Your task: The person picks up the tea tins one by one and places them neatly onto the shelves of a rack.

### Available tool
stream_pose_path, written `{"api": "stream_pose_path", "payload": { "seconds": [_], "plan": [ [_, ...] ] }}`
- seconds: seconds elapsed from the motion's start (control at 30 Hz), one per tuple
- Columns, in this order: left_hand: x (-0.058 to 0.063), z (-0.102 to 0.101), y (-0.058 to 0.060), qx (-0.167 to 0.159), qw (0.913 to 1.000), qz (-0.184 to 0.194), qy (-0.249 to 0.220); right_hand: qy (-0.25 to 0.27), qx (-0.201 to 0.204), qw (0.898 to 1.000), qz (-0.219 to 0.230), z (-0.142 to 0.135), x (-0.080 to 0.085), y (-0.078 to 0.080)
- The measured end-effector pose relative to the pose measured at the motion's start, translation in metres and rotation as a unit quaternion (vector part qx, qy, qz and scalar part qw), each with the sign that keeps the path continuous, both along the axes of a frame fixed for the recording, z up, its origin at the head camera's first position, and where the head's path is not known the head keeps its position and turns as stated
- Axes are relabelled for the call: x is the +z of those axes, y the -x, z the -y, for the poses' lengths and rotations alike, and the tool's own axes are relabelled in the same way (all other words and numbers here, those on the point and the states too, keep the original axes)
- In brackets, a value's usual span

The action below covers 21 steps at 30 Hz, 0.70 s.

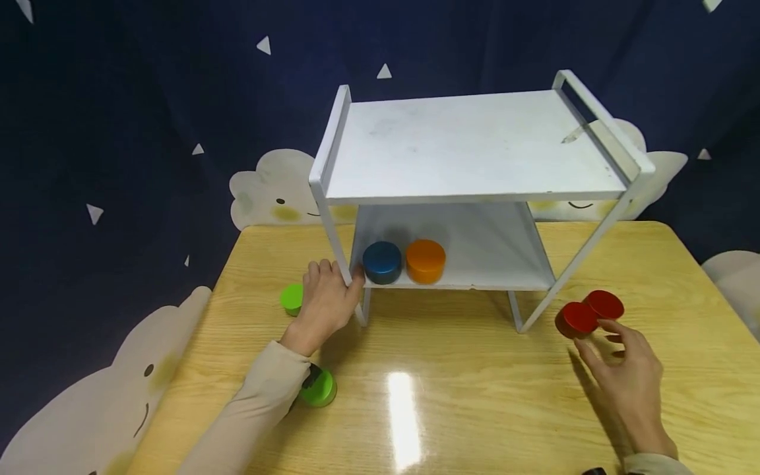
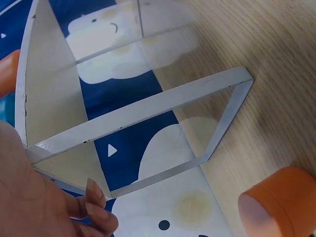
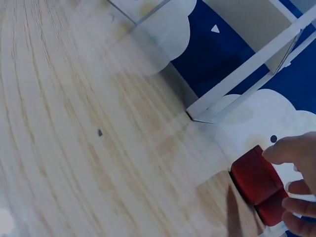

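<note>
A white two-tier rack point(image 1: 445, 148) stands on the table. My left hand point(image 1: 326, 297) grips its left front leg at lower-shelf height, the thumb on the inner side. In the left wrist view, fingers point(image 2: 96, 215) curl beside the rack's corner. On the lower shelf, a blue round container point(image 1: 382, 262) sits beside an orange round container point(image 1: 425, 262), close to the thumb. My right hand point(image 1: 632, 376) is at two red round containers point(image 1: 578, 319) right of the rack. Its thumb and fingers are parted, with fingertips right at the nearer container's edge.
One green round container point(image 1: 292, 298) lies beyond the left hand; another green container point(image 1: 320, 388) is partly behind the left wrist. An orange cylinder point(image 2: 286, 205) shows in the left wrist view. A dark curtain point(image 1: 148, 99) with cloud shapes hangs behind the wooden table point(image 1: 475, 396).
</note>
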<state>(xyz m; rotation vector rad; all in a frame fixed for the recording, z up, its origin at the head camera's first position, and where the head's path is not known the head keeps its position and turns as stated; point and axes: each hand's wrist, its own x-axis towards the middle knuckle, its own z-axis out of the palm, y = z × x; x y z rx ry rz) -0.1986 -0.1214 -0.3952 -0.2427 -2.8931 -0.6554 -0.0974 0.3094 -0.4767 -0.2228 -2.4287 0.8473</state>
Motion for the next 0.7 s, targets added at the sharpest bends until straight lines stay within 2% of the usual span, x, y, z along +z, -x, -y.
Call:
{"api": "stream_pose_path", "payload": {
  "seconds": [0.17,0.3,0.7],
  "plan": [
    [0.000,-0.001,-0.001,0.000,1.0000,-0.005,-0.006,0.008,-0.032,0.997,0.073,-0.002,-0.004,0.003],
    [-0.001,-0.001,-0.001,-0.002,0.9999,-0.008,-0.007,0.015,-0.043,0.993,0.109,-0.002,-0.007,0.006],
    [-0.001,-0.002,-0.002,0.004,0.9999,-0.014,-0.003,0.017,-0.033,0.993,0.108,-0.001,-0.013,0.011]
  ]
}}
